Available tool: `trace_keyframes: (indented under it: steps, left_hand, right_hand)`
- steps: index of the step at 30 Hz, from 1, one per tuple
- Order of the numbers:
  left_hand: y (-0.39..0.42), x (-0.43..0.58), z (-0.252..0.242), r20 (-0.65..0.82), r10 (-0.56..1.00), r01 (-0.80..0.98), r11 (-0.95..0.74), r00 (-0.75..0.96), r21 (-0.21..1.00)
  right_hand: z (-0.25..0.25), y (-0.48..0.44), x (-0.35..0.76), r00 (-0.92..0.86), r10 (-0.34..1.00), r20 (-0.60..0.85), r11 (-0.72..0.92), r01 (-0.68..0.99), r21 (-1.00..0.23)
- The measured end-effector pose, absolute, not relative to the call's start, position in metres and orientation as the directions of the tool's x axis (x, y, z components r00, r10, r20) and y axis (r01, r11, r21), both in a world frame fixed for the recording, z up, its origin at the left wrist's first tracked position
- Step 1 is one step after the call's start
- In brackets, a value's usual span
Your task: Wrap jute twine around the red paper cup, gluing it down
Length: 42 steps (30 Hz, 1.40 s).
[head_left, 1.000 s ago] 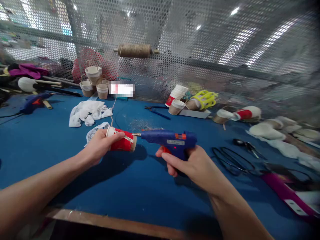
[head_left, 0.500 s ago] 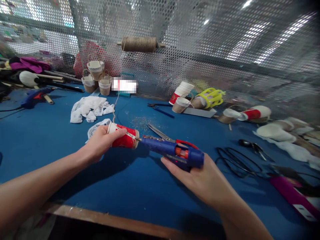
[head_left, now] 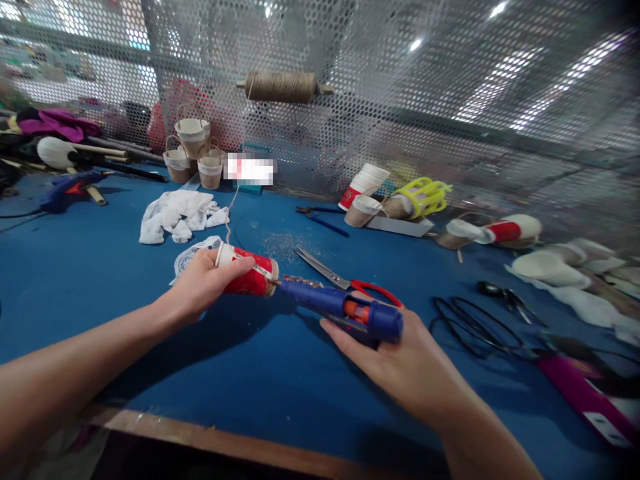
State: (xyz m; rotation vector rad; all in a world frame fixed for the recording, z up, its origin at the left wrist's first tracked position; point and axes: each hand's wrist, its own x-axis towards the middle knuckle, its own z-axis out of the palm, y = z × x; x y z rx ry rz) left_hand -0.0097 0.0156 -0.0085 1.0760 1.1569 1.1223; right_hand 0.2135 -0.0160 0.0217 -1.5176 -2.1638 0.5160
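My left hand [head_left: 213, 273] is closed around a red and white paper cup [head_left: 257, 273], tilted on its side with its base toward the right. A strand of twine [head_left: 229, 227] runs from behind the cup toward the back of the table. In my right hand [head_left: 395, 360] is a blue glue gun [head_left: 330, 300], its metal nozzle at the cup's base edge; whether the tip touches cannot be made out. Scissors with red handles [head_left: 327, 270] lie just behind the gun. White lace fabric [head_left: 193, 257] is partly covered by my left hand.
White cloth pieces [head_left: 180, 213] and small twine-handled cups [head_left: 210, 172] lie at the back left. Pliers [head_left: 325, 223] and stacked paper cups [head_left: 365, 183] are at the back. A twine spool [head_left: 280, 87] hangs on the mesh. At right are a black cable [head_left: 470, 327] and a purple box [head_left: 585, 393].
The glue gun has shifted slightly left and down along the cup's base edge, with my right hand following. My left hand and the cup stay nearly still.
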Motion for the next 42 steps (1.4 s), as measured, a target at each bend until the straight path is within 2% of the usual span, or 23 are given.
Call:
trace_keyframes:
  steps: [10,20,29,33,42]
  left_hand:
    - [0.0166,-0.0101,-0.0097,-0.113,0.992,-0.098,0.118,0.052,0.988]
    - [0.0136,-0.0114,-0.0102,-0.058,0.995,-0.029,0.060,0.075,0.998]
    - [0.0148,-0.0110,-0.0095,-0.093,0.993,-0.031,0.095,0.073,0.995]
    - [0.0143,-0.0104,-0.0088,-0.092,0.992,-0.051,0.096,0.083,0.994]
    - [0.0125,-0.0112,-0.0118,-0.012,0.993,-0.031,0.016,0.114,0.999]
  right_hand:
    - [0.0264,-0.0184,0.2123,-0.327,0.936,0.127,0.345,0.791,-0.505]
    - [0.0279,-0.0174,0.2127,-0.330,0.931,0.157,0.358,0.737,-0.573]
    - [0.0287,-0.0186,0.2107,-0.319,0.940,0.120,0.335,0.798,-0.501]
    - [0.0300,-0.0184,0.2105,-0.346,0.926,0.149,0.373,0.785,-0.495]
    - [0.0306,-0.0187,0.2103,-0.283,0.943,0.176,0.333,0.780,-0.529]
